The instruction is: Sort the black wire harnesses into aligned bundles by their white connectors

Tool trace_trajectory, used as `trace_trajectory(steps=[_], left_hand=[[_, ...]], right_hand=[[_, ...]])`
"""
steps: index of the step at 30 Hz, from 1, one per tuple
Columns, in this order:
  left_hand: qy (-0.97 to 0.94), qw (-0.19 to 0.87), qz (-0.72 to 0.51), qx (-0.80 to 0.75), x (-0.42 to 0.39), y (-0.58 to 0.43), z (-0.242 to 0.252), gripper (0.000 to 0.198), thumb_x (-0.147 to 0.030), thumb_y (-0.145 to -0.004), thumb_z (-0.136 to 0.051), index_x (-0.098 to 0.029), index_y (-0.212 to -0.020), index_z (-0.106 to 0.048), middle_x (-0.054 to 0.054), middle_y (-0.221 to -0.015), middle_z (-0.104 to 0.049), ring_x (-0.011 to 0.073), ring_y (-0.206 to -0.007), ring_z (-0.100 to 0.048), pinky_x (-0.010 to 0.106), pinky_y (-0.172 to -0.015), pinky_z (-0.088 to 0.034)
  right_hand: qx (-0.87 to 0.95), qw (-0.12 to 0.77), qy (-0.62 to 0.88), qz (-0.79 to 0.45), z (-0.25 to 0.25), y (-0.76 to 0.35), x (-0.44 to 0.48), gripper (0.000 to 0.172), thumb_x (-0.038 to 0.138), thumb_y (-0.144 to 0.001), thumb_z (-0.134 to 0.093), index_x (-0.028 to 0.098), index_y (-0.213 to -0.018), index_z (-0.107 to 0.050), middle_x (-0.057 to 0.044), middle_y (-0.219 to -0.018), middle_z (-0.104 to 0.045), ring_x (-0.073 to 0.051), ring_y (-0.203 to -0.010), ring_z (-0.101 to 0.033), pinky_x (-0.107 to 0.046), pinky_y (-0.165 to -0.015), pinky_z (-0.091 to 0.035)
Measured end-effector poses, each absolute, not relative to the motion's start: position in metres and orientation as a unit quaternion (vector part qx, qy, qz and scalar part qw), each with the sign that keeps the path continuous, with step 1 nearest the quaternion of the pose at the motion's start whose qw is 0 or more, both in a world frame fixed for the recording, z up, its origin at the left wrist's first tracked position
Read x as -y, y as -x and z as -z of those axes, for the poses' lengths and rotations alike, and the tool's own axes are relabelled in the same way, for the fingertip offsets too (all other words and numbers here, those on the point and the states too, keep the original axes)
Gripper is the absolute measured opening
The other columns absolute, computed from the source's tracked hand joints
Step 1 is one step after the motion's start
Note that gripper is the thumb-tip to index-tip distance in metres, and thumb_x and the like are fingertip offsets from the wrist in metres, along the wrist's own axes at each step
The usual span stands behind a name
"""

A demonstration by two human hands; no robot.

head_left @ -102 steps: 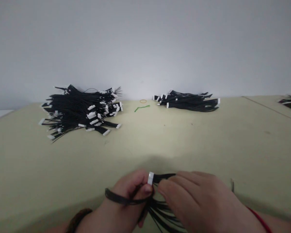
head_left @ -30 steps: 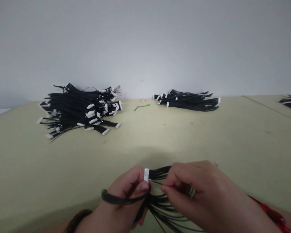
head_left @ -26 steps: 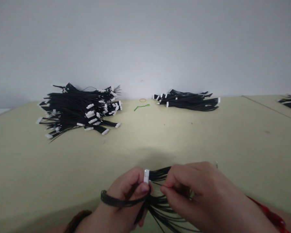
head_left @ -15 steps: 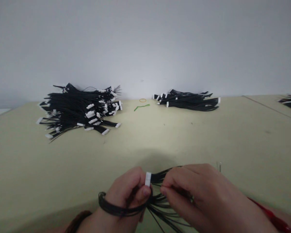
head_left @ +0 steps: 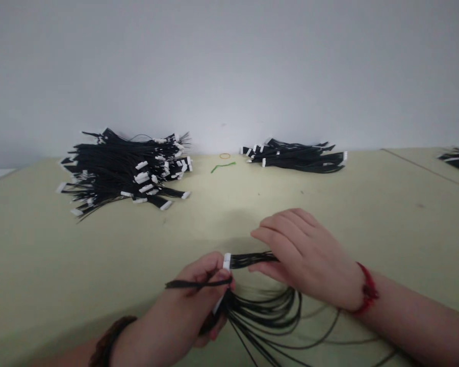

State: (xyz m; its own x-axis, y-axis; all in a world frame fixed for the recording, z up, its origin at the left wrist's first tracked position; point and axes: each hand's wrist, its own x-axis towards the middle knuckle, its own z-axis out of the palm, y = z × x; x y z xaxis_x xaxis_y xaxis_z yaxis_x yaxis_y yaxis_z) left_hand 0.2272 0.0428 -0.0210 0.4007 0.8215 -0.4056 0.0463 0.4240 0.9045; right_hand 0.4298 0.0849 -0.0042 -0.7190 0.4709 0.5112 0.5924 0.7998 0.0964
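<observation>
- Black wire bundle (head_left: 265, 306) at the near edge of the table (head_left: 386, 219), held between both hands, its loose strands fanning down towards the bottom edge.
- Left hand (head_left: 202, 298) fisted tight on the bundle; white connector (head_left: 227, 261) sticks up just above the thumb.
- Right hand (head_left: 306, 252) right beside it. Wires run in under its stretched fingers, thumb below them — can't tell if it pinches.
- Red string (head_left: 365, 293) on right wrist, dark bracelet (head_left: 107, 341) on left.
- Big pile (head_left: 122, 171) of the same wires far left, small pile (head_left: 296, 155) far centre — well apart.
- Green tie (head_left: 222, 166) and rubber band (head_left: 225, 156) between the piles.
</observation>
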Motion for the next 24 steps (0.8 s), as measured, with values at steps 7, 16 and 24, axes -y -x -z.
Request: trace_trajectory(steps=[7,16,24], left_hand=[[-0.4,0.673,-0.327,-0.53,-0.046,-0.231,0.015,0.024,-0.038,-0.076,-0.057,-0.021,-0.067,-0.044,-0.009,-0.047,-0.037,0.0046,-0.037,-0.03,0.014,-0.035,-0.023],[-0.414,0.659,-0.331,-0.533,-0.044,-0.229,0.024,0.028,-0.046,-0.079,-0.054,-0.022,-0.068,-0.045,-0.007,-0.045,-0.039,0.0067,-0.039,-0.032,0.016,-0.038,-0.023],[-0.472,0.642,-0.321,-0.512,-0.043,-0.23,0.019,0.03,-0.045,-0.082,-0.051,-0.02,-0.068,-0.043,-0.008,-0.045,-0.038,0.0052,-0.039,-0.032,0.014,-0.037,-0.024]], right_hand=[[0.927,0.257,0.25,0.113,-0.02,-0.438,-0.076,0.023,0.037,-0.086,-0.052,0.015,-0.088,-0.055,-0.005,-0.077,-0.057,-0.018,-0.072,-0.047,-0.034,-0.067,-0.036],[0.942,0.112,0.306,0.077,-0.014,-0.432,-0.03,0.018,0.004,-0.057,-0.043,0.022,-0.055,-0.046,0.003,-0.049,-0.047,-0.015,-0.043,-0.036,-0.032,-0.046,-0.022],[0.929,0.072,0.356,-0.068,-0.007,-0.412,-0.038,0.014,0.018,-0.075,-0.051,0.02,-0.066,-0.061,0.0,-0.063,-0.061,-0.015,-0.058,-0.054,-0.028,-0.057,-0.039]])
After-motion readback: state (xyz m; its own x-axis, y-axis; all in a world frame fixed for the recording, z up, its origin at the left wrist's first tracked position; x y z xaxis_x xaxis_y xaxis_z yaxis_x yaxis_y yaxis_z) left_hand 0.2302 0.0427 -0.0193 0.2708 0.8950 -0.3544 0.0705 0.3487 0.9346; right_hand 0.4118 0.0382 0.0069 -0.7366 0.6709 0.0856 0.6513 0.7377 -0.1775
